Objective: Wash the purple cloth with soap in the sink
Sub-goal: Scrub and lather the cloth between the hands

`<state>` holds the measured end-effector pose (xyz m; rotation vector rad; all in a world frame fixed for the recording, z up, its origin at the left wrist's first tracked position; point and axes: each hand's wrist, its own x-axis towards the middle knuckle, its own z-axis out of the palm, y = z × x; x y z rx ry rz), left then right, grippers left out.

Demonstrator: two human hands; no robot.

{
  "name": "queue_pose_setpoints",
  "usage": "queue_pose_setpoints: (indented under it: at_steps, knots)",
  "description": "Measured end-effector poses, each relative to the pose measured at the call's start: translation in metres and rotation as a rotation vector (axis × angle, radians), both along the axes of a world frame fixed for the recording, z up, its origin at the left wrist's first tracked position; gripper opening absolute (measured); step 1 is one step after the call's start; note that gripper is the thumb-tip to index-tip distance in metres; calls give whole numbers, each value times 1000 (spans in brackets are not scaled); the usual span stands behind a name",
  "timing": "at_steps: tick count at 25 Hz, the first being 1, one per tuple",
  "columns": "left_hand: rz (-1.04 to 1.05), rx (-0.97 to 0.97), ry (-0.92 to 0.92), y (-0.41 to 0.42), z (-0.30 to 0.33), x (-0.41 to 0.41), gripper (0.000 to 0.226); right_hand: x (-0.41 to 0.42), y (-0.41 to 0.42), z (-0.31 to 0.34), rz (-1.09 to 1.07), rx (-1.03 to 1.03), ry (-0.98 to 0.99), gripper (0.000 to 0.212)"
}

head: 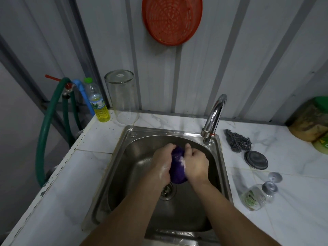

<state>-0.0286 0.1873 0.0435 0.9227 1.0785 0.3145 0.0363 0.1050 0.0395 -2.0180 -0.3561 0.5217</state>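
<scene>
The purple cloth (177,166) is bunched up between both my hands, low inside the steel sink (124,167), just above the drain (166,189). My left hand (162,162) grips its left side and has white suds on the fingers. My right hand (194,164) grips its right side, thumb up. White foam shows on the cloth. The chrome tap (213,118) stands at the sink's back right corner; no water stream is visible.
A clear soap bottle (255,196) lies on its side on the white counter at the right, near a round dark lid (256,160) and a steel scourer (237,141). At the back left stand a yellow-liquid bottle (98,103) and an upturned glass jar (123,98).
</scene>
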Motion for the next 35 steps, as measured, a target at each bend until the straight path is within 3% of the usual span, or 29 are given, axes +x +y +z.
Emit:
queue_pose_setpoints:
  at_steps: [3,7,11,15,20,25,30,35]
  knots:
    - [91,51,48,12,1,0,28,-41,-3,-4,43,127,-193,52]
    - [-48,-20,-15,-6,-6,-5,32,-28,3,-3,24,25,-314,54]
    - [-70,-129,-54,-16,-4,-4,28,10,6,-13,-77,-66,-62,46]
    - [-35,-225,-153,-10,-5,-20,49,25,-4,-19,-279,268,345,46]
    - [-279,-258,-65,-11,-10,-24,55,18,-9,-9,-162,480,306,47]
    - [-211,-181,-197,-24,-1,0,36,16,-24,-7,-62,506,280,42]
    - [-108,-66,-233,-27,-1,20,19,26,-49,-17,-39,395,192,15]
    - [-376,-100,-339,-21,-5,25,31,58,-55,-18,-40,182,27,25]
